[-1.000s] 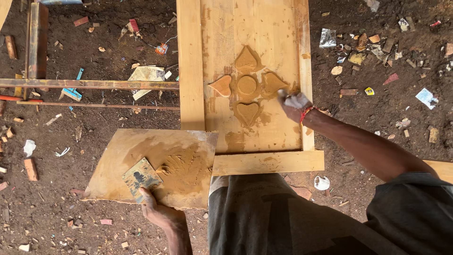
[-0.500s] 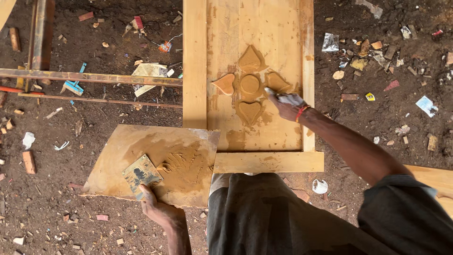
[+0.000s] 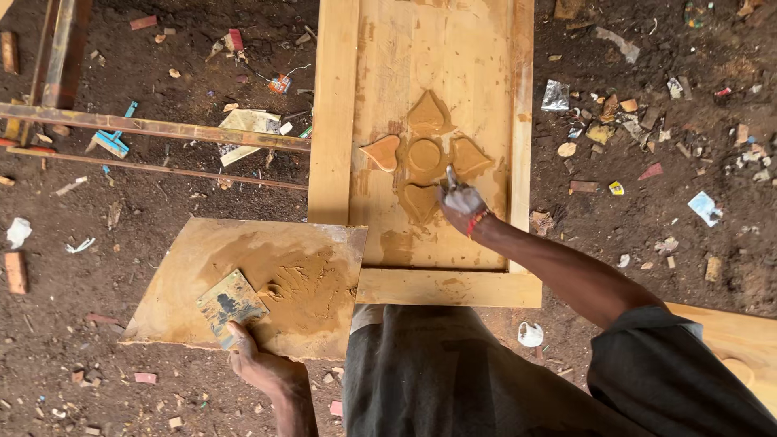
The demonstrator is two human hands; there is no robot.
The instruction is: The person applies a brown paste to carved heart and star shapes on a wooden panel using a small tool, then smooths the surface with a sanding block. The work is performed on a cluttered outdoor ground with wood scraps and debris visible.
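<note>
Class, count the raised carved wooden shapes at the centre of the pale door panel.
5: a round centre boss, with heart-shaped petals above, left, right and below. The right hand partly covers the lower one.

Bare panel [image 3: 453, 57] lies open above the carved pieces [image 3: 425, 154]; raised frame rails [image 3: 333, 121] hem both sides, metal bars [image 3: 154, 129] block left.

Soft, even daylight, hardly any shadows or glare; sharp focus throughout.
</note>
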